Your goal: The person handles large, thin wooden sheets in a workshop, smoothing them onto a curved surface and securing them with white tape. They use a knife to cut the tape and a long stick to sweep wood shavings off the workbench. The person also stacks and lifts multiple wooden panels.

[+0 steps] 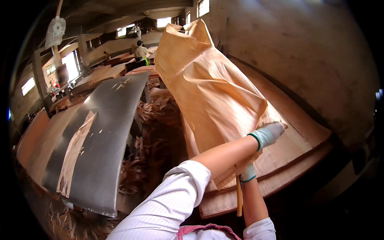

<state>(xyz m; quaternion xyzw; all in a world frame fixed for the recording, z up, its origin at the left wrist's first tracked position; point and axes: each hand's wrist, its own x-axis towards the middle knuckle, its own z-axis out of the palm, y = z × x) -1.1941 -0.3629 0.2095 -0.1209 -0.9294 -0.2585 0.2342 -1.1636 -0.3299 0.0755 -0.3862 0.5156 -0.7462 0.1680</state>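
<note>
A large thin wood veneer sheet (216, 92) rises in folds over a stack of flat veneer sheets (296, 148). My left arm crosses over to the right. Its gloved left hand (270, 134), white with a green cuff, is at the stack's surface beside the folded sheet. The fingers look closed, but what they grip is hidden. Below the left forearm, my right hand (248, 173) wears a matching glove and is closed at the upper end of a slim wooden stick (239, 196). The sheet and forearm partly cover this hand.
To the left stands a sloping dark metal-topped table (108, 136) with a torn veneer strip (76, 152) on it. Veneer scraps (154, 148) fill the gap between table and stack. A bare wall (304, 60) runs along the right. A person (142, 51) is farther back.
</note>
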